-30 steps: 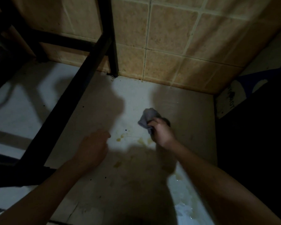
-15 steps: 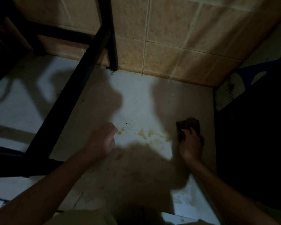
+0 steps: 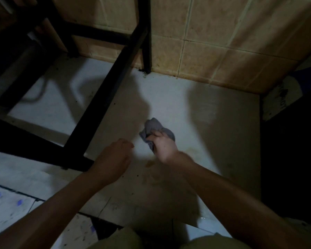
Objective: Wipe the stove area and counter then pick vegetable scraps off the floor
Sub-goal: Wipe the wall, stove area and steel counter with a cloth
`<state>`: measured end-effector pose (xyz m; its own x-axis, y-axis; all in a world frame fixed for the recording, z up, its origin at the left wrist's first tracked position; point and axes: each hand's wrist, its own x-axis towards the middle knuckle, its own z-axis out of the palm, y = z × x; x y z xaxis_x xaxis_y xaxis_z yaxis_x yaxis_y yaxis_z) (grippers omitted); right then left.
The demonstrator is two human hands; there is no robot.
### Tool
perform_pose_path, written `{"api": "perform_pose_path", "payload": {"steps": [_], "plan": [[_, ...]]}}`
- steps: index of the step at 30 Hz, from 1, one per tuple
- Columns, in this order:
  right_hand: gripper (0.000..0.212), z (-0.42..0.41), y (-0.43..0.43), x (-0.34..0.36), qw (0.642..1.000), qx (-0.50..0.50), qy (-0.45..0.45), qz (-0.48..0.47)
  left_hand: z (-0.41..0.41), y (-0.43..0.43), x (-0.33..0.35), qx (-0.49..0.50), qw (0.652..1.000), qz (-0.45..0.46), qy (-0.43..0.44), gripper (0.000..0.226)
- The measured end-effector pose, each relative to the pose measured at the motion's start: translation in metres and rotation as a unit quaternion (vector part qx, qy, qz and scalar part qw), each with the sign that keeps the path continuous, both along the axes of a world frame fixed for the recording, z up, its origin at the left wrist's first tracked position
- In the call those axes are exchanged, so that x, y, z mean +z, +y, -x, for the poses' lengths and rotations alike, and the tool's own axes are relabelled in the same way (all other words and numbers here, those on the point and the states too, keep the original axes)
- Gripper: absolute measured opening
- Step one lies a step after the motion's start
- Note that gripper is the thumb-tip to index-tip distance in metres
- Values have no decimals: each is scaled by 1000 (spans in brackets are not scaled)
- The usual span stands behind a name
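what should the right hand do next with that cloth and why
Probably pull the grey cloth back toward the body, across the yellowish stain. The right hand grips the cloth bunched against the pale floor, just beyond the stain, and the smear beside the wrist looks unwiped. A short stroke back should cover it.
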<state>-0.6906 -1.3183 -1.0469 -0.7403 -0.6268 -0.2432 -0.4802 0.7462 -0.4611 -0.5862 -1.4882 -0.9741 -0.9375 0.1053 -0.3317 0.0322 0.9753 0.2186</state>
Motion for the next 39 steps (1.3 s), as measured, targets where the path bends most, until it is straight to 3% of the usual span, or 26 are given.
{"api": "perform_pose_path", "payload": {"steps": [2, 5, 7, 16, 23, 29, 39], "plan": [[38, -6, 2, -2, 999, 42, 7, -9, -6, -1, 6, -4, 1000, -3, -4, 74], [38, -16, 19, -3, 998, 65, 13, -15, -5, 1, 7, 30, 999, -23, 29, 43], [39, -25, 33, -5, 998, 51, 17, -33, -1, 6, 4, 23, 998, -39, 35, 37], [37, -46, 129, 6, 979, -204, 27, -12, 2, 31, 1, -26, 999, -23, 29, 41], [46, -88, 196, -5, 928, -368, 10, -53, 5, 44, -3, -67, 997, 15, 21, 38], [49, -104, 173, 1, 943, -314, 31, -105, -12, 41, -11, -92, 995, 24, 4, 39], [42, -83, 70, 7, 989, -91, 31, -111, -43, 16, -3, -72, 997, 11, -10, 47]]}}
